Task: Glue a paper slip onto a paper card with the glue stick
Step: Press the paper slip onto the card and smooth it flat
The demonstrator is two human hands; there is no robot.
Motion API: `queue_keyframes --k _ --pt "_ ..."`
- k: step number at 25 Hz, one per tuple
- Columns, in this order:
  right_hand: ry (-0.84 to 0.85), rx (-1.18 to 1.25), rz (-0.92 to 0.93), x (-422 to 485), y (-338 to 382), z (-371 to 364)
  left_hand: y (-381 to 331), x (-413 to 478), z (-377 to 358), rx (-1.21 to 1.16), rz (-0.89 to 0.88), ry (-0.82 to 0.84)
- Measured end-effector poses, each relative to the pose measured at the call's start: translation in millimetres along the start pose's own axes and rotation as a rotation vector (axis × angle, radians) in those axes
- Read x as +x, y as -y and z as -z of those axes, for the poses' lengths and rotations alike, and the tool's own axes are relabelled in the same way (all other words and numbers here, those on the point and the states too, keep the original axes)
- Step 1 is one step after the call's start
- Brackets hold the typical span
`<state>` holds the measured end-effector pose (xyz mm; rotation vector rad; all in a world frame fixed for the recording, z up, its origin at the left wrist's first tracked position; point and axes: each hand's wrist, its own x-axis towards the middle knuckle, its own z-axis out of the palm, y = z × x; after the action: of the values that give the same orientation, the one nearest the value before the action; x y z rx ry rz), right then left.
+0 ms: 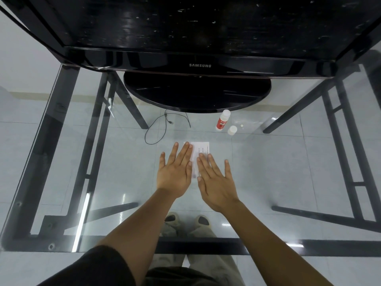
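Both grips are lying fully open, fingers straight, holding nothing. The left grip (pixel 175 174) is pressing flat on the left edge of the white card (pixel 203 148), and the right grip (pixel 216 182) is covering its near part (the slip cannot be told apart). The card is lying on the glass bench (pixel 288 162). Behind it, to the right, the glue stick (pixel 222 120) is standing, with a white cap (pixel 232 130) just beside it.

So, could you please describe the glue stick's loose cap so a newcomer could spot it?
Find the round black monitor base on the glass table. In front of its right edge stands a white glue stick with a red label. The small white plastic cap sits right of it: shorter and unlabelled.
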<state>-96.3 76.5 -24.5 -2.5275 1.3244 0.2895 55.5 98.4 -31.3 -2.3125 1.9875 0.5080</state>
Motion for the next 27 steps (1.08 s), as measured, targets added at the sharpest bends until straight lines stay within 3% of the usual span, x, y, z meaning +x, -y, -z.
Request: queue_keyframes --k 6,10,15,19,27 --pt "-0.065 -0.028 -0.158 16 4 0 0 0 0 -0.005 -0.002 0.0" --pt "-0.064 -0.079 -0.076 27 6 3 0 -1 2 -0.008 -0.003 0.003" --pt "-0.075 -0.067 -0.15 38 -9 11 0 0 4 -0.02 0.0 0.018" --pt "-0.077 -0.096 -0.017 37 -7 0 -1 0 4 -0.003 0.001 0.008" --pt "-0.103 -0.085 -0.135 36 1 -4 -1 -1 2 -0.001 0.008 0.009"
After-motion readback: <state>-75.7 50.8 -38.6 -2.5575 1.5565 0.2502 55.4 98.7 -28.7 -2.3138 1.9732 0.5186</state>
